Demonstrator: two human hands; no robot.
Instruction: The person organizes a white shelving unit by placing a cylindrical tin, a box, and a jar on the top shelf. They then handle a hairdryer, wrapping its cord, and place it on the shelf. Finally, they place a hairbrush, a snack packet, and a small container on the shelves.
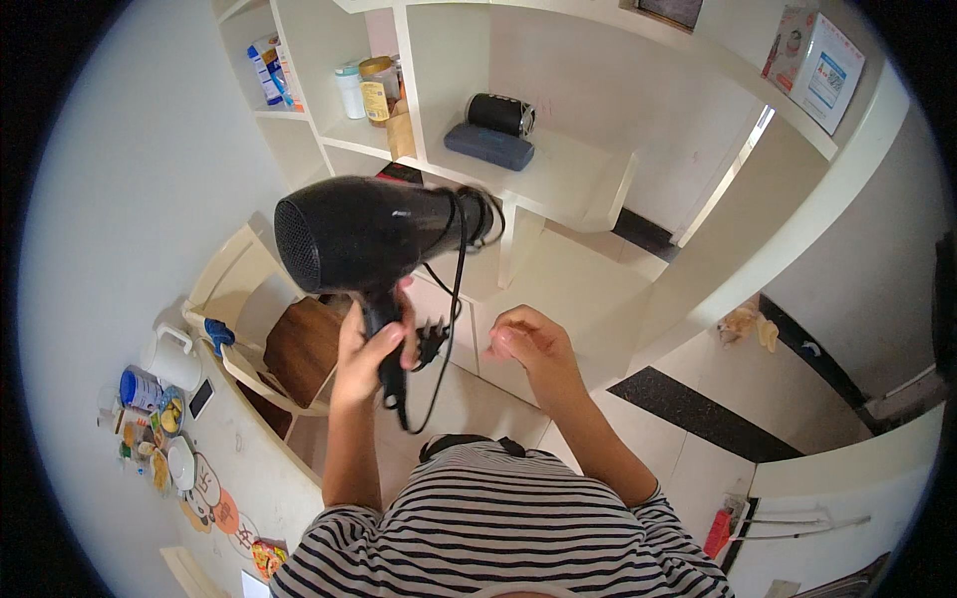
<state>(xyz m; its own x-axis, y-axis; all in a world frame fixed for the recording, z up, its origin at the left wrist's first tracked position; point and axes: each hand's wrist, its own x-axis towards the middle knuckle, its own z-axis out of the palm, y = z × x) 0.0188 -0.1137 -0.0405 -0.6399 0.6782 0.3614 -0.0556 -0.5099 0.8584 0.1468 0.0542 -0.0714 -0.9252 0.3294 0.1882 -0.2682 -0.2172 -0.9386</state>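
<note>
A black hair dryer [366, 228] is held up before me, its grille end to the left and its nozzle to the right. My left hand [366, 351] grips it by the handle. The dryer's black power cord [457, 299] is looped around the nozzle and hangs down in a curve to the foot of the handle. Beside the handle dangles the plug [432, 340], prongs upward. My right hand [527, 340] is raised to the right of the cord, apart from the dryer, with its fingers curled in and nothing visible in them.
A white shelf unit [576, 179] stands ahead, bearing a black cylindrical speaker [499, 113], a dark blue case [490, 146] and jars [379, 90]. At left are a cream chair [239, 261] with a brown seat and a table [258, 456] with a kettle [173, 357], phone [201, 398] and food.
</note>
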